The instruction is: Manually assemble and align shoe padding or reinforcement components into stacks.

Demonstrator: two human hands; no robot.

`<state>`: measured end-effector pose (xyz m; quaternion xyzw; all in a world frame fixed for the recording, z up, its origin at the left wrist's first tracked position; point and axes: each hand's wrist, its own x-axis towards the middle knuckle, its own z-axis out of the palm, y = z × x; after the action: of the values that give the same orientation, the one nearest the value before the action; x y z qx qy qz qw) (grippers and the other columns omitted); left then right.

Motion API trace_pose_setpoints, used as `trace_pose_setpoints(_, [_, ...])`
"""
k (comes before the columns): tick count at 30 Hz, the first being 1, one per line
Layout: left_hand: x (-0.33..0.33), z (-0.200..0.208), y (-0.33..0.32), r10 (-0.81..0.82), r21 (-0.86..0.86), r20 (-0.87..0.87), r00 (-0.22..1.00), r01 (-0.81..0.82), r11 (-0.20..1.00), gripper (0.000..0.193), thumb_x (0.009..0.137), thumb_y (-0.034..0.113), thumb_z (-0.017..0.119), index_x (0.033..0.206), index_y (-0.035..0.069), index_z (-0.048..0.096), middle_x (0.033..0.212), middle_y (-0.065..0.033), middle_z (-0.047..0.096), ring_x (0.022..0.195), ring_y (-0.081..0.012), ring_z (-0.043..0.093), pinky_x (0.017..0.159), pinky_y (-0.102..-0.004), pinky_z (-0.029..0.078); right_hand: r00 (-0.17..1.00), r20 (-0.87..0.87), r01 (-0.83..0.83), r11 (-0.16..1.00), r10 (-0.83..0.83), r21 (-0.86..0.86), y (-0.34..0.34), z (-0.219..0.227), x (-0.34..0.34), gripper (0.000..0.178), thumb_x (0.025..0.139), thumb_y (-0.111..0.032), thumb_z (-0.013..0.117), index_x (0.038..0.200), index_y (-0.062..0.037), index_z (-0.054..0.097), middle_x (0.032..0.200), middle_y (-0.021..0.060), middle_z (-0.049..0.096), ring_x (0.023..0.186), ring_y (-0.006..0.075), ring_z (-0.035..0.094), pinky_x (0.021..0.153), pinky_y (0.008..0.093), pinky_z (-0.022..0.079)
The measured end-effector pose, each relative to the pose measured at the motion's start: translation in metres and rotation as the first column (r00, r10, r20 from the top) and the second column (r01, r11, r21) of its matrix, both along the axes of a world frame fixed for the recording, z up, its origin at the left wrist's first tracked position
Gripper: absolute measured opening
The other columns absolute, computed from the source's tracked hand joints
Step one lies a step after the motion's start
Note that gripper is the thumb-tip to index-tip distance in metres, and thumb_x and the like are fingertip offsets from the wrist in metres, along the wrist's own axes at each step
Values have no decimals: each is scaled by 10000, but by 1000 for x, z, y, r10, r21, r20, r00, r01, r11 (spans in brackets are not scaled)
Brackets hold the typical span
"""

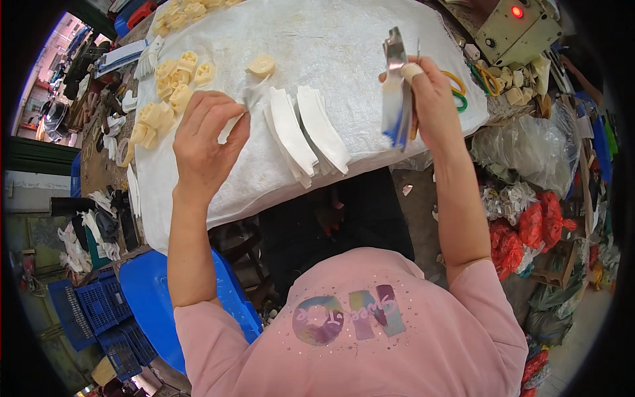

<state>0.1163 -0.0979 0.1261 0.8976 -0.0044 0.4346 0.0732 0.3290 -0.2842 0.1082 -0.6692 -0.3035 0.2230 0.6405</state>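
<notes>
My left hand (210,132) is raised over the white-covered table, thumb and fingers pinched together. Between the fingertips a thin greyish piece (253,92) is smeared by motion, so its kind is unclear. A silver metal tool with a blue end (395,89) is gripped in my right hand (426,99), above the table's right side; motion blurs it, and its exact kind does not show. Two stacks of curved white strips (289,135) (321,129) lie side by side between my hands. A rounded cream piece (262,65) sits just beyond the left stack.
Several cream rolled pieces (173,78) are grouped at the table's left. Yellow and green loops (456,91) lie beyond my right wrist. A beige box with a red light (519,30) stands far right. Below left are a blue chair (155,291) and blue crates (99,304); red bags (532,225) are at right.
</notes>
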Motion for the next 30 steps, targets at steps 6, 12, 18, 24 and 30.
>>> trace_pose_setpoints(6, [2,-23,7,-50,384,-146,988,103,918,219,616,-40,666,807,10,571,816,-85,588,803,-263,585,672,-330,477,936,330,-19,952,125,-306,19,-5,-1,294,828,-243,552,993,-1,574,754,122,617,640,165,566,574,306,462])
trace_pose_setpoints(12, [6,-64,-4,-84,284,-630,772,330,901,186,666,10,610,848,15,573,901,-91,575,922,-244,554,722,-344,455,850,383,-54,783,361,-620,67,-31,-43,325,840,-313,567,952,-9,554,873,240,612,830,388,599,712,447,483])
trace_pose_setpoints(18, [-9,-73,-22,-14,-173,-313,950,-43,984,253,711,15,598,964,21,592,995,-105,565,984,-237,539,799,-337,455,829,463,-55,871,312,-489,54,-50,-40,261,802,-76,481,1040,-12,567,908,246,603,879,393,582,746,444,466])
trace_pose_setpoints(24, [-18,-90,-46,51,-961,-142,989,-125,-248,616,815,96,586,1326,-84,292,1105,-175,521,1039,-225,510,879,-341,431,975,1,-179,793,221,-583,22,-60,-22,292,866,-198,516,1070,-10,610,777,102,636,666,166,581,603,283,472])
trace_pose_setpoints(30, [25,-104,-50,83,-910,-376,923,-351,-221,627,799,130,616,1262,-165,313,1062,-207,539,1002,-224,543,777,-335,454,933,218,-143,852,285,-503,32,-77,-43,400,787,-218,585,1111,16,588,844,160,658,711,217,635,639,321,501])
